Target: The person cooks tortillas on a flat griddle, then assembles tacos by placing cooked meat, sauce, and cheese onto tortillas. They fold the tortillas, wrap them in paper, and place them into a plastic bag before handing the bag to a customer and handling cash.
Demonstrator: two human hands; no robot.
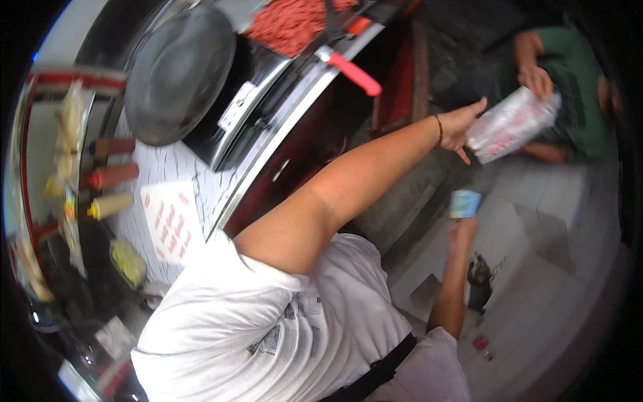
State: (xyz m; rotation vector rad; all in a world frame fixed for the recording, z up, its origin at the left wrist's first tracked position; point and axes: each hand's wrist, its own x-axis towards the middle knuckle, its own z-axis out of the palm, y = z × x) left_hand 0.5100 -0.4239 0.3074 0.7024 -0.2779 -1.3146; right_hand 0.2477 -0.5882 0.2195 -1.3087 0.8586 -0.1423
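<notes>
My left arm stretches away from the counter. My left hand [459, 128] is open, thumb and fingers spread, at the near end of a white paper package [512, 126] with red print; blur hides whether they touch. Another person's hand [536, 82] grips the package's far end. Lower down, my right hand [462, 226] is closed on a blue-green banknote [465, 204], held upright above the floor; whether it is one note or more, I cannot tell.
A dark round pan [181, 75] stands by red shredded food [291, 28]. A red-handled knife [355, 74] juts past the counter edge. Sauce bottles [115, 175] and printed paper [173, 221] lie on the left. A person in green [573, 87] stands opposite; a cat [479, 285] is on the floor.
</notes>
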